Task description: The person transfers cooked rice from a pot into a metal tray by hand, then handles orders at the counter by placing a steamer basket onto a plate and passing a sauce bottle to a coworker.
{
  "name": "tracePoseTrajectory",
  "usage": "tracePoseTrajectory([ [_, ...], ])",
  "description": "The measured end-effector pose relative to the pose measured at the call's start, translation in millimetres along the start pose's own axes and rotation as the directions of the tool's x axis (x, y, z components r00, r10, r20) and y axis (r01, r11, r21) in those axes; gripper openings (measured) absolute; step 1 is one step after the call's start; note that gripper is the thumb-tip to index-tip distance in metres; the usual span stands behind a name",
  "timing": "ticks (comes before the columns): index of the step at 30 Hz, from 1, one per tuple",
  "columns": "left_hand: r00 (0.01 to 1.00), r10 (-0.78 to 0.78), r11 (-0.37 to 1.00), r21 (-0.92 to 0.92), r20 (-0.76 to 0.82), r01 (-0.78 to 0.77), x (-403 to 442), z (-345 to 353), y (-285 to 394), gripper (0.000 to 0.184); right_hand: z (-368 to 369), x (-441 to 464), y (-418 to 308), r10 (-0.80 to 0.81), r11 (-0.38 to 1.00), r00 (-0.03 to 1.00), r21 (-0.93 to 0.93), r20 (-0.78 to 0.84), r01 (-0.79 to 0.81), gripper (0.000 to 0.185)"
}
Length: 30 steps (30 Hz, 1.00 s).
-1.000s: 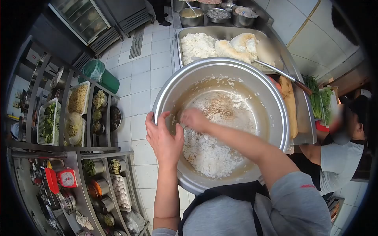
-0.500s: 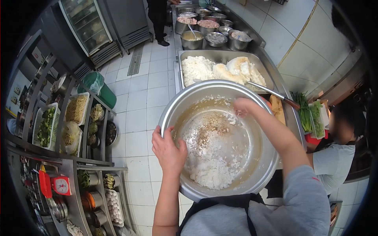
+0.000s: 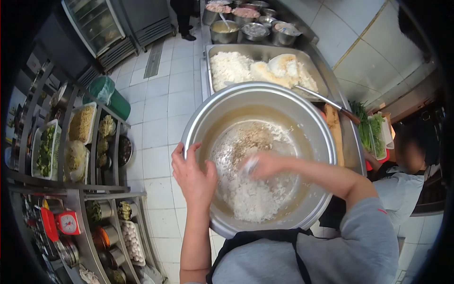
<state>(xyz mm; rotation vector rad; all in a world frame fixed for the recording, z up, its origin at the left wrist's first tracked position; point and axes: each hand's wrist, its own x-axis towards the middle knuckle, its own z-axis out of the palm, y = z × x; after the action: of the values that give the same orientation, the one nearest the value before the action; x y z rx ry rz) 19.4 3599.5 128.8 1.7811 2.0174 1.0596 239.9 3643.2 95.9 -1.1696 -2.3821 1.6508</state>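
Observation:
A large round metal pot (image 3: 326, 142) is tilted toward me, its wall speckled with rice grains. White rice (image 3: 255, 201) lies in a heap at its near side, and a browned patch shows on the bottom. My left hand (image 3: 193, 173) rests on the left rim, thumb and fingers spread. Inside the pot, my right hand (image 3: 265, 165) is over the bottom, just above the rice heap. It is smeared by motion, and something whitish shows at its fingertips; whether it grips anything is unclear.
Behind the pot, a metal tray (image 3: 324, 85) holds rice and a long-handled tool (image 3: 328, 102). Metal bowls (image 3: 224, 32) stand farther back. Shelves (image 3: 78, 189) with food containers are at left, near a green bin (image 3: 113, 99). A co-worker (image 3: 402, 180) is at right; another person stands far back.
My right hand has moved from the pot's far right wall to its middle, above the rice. My left hand stays at the rim. The view has shifted slightly.

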Motion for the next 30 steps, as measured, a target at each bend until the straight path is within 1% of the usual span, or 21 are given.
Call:
tracePoseTrajectory([
  [1,1.0,-0.005,1.0,-0.001,-0.01,0.005,0,0,0,0.041,-16,3,57,-0.069,0.997,0.969,0.001,-0.239,0.071,0.036],
  [2,1.0,-0.009,1.0,0.001,-0.018,0.009,1,0,1,0.04,-35,6,100,0.049,0.988,0.923,0.155,-0.381,0.011,0.031],
  [3,1.0,-0.01,1.0,0.002,-0.024,0.01,0,1,1,0.038,-53,6,137,-0.081,0.994,0.852,-0.107,-0.517,0.03,0.027],
  [4,0.999,-0.038,0.999,-0.015,-0.004,0.038,1,1,1,0.038,-44,12,136,-0.035,0.999,0.789,-0.026,-0.613,0.023,0.027],
  [6,1.0,-0.029,0.999,0.015,0.002,0.029,2,2,2,0.04,-25,36,127,0.071,0.992,0.63,0.118,-0.773,0.033,0.026],
  [8,0.999,-0.033,0.998,0.046,0.013,0.032,1,4,3,0.041,12,63,96,-0.159,0.983,0.723,-0.172,-0.672,0.056,0.028],
  [10,0.999,-0.04,0.997,0.068,0.018,0.039,2,4,5,0.041,53,79,71,-0.2,0.968,0.851,-0.232,-0.486,0.095,0.029],
  [12,0.999,-0.036,0.997,0.066,0.021,0.035,1,3,4,0.041,85,66,61,-0.35,0.922,0.851,-0.305,-0.391,0.238,0.028],
  [14,0.999,-0.032,0.998,0.048,0.019,0.032,0,2,2,0.04,103,41,44,-0.397,0.914,0.885,-0.196,-0.245,0.356,0.027],
  [16,0.999,-0.035,0.999,0.017,0.018,0.034,0,2,-1,0.04,87,29,53,-0.298,0.951,0.952,0.066,-0.075,0.303,0.026],
  [17,0.999,-0.039,0.999,0.017,0.016,0.038,1,1,-1,0.04,81,28,58,-0.258,0.948,0.966,0.197,0.022,0.249,0.025],
  [18,0.999,-0.045,0.999,0.018,0.015,0.045,1,1,0,0.04,63,36,50,-0.086,0.986,0.991,0.137,-0.1,0.099,0.025],
  [19,0.998,-0.055,0.998,0.018,0.019,0.055,1,2,0,0.04,36,49,43,0.086,0.993,0.97,0.1,-0.228,-0.065,0.025],
  [21,0.999,-0.046,0.999,0.025,0.012,0.045,1,2,1,0.04,-11,89,61,0.2,0.98,0.928,0.078,-0.315,-0.185,0.025],
  [22,0.999,-0.042,0.999,0.033,0.012,0.042,1,2,1,0.04,1,98,72,-0.034,0.994,0.91,-0.11,-0.414,-0.012,0.026],
  [23,0.999,-0.032,0.999,0.031,0.007,0.032,2,3,0,0.04,17,110,82,-0.275,0.942,0.841,-0.305,-0.466,0.14,0.027],
  [24,1.0,-0.024,0.999,0.026,0.002,0.024,3,4,-1,0.04,31,117,86,-0.504,0.829,0.729,-0.497,-0.463,0.257,0.028],
  [25,1.0,-0.021,1.0,0.016,-0.001,0.021,2,5,-2,0.04,49,102,64,-0.4,0.864,0.845,-0.454,-0.356,0.217,0.029],
  [26,0.999,-0.032,0.999,0.02,0.007,0.032,0,6,-2,0.04,72,78,40,-0.285,0.893,0.929,-0.417,-0.235,0.168,0.029],
  [28,0.999,-0.039,0.999,0.027,0.007,0.038,1,5,-3,0.04,118,51,43,-0.437,0.86,0.895,-0.334,-0.091,0.386,0.026],
  [30,0.998,-0.061,0.998,-0.002,0.019,0.061,-1,3,-4,0.039,120,20,46,-0.377,0.926,0.926,0.001,-0.035,0.377,0.027],
])
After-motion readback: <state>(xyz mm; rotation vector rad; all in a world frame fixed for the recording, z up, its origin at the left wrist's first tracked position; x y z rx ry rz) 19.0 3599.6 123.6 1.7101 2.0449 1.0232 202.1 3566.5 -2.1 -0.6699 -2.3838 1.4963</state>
